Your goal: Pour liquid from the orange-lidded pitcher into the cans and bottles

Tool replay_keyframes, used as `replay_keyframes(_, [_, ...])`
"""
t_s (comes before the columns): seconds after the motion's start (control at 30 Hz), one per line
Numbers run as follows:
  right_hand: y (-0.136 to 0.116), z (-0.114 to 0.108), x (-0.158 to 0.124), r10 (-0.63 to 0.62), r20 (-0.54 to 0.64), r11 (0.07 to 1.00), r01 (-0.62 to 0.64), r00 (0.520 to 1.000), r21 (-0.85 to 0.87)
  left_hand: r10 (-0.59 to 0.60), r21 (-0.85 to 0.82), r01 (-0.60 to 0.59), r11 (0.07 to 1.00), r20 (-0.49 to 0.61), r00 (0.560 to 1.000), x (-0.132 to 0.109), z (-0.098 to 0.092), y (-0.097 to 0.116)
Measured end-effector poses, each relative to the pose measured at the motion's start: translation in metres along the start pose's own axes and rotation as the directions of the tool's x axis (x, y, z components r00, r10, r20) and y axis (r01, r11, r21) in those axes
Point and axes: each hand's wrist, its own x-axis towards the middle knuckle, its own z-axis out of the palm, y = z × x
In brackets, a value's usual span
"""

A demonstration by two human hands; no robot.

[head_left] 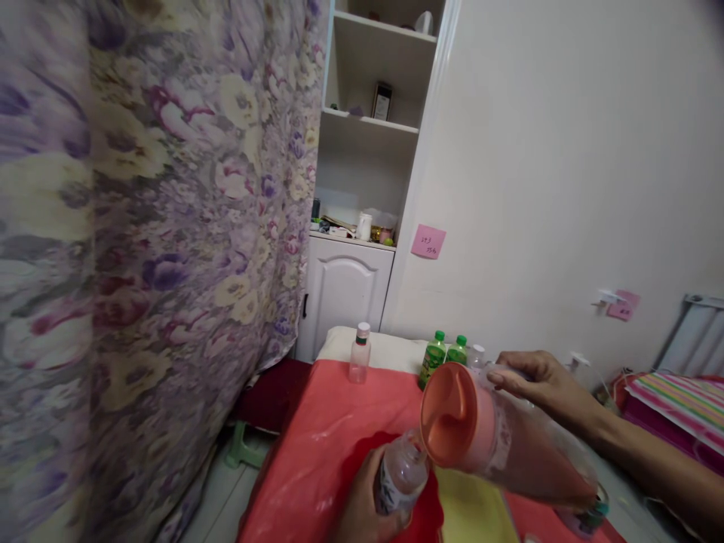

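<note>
My left hand [362, 504] is wrapped around a clear bottle [404, 469] with a printed label, held with its mouth upward at the bottom of the view. In my right hand [529, 375] is a clear pitcher [532, 449] with an orange-pink spout top [449, 415], gripped from above near its handle. The pitcher lies tilted almost level, and its spout rests at or just over the bottle's mouth. Whether liquid is flowing I cannot tell. Below the bottle shows part of a red tray or dish [434, 505] on the table.
A coral cloth [305, 452] covers the table. A clear capped bottle [360, 358] stands at the back left; green-capped bottles [434, 354] stand behind the pitcher. A yellow flat item [472, 505] lies in front. Floral curtain [197, 226] hangs left, with a green stool [246, 446] beneath.
</note>
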Motion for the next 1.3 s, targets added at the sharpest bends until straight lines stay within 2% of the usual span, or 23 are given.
replay_keyframes(0.17, [-0.003, 0.0, 0.0, 0.013, -0.005, 1.0, -0.013, 1.0, 0.01, 0.0, -0.092, 0.005, 0.996, 0.056, 0.998, 0.0, -0.002, -0.003])
replay_keyframes(0.47, [0.001, -0.009, -0.001, 0.008, -0.037, 0.999, -0.009, 0.999, -0.033, -0.02, -0.14, 0.028, 0.99, 0.059, 0.998, -0.002, -0.002, 0.002])
replay_keyframes(0.77, [-0.001, -0.014, -0.003, 0.026, -0.02, 1.0, -0.026, 0.999, -0.002, -0.067, -0.077, 0.069, 0.995, 0.024, 0.997, -0.004, 0.001, 0.004])
replay_keyframes(1.03, [0.0, -0.013, -0.001, 0.016, -0.024, 1.0, -0.016, 1.0, -0.025, -0.03, -0.133, 0.037, 0.99, 0.055, 0.998, -0.002, 0.002, 0.012])
replay_keyframes(1.3, [-0.006, -0.012, 0.0, 0.022, -0.022, 0.999, -0.023, 1.0, -0.041, -0.014, -0.17, 0.026, 0.985, 0.071, 0.997, -0.003, 0.002, 0.01])
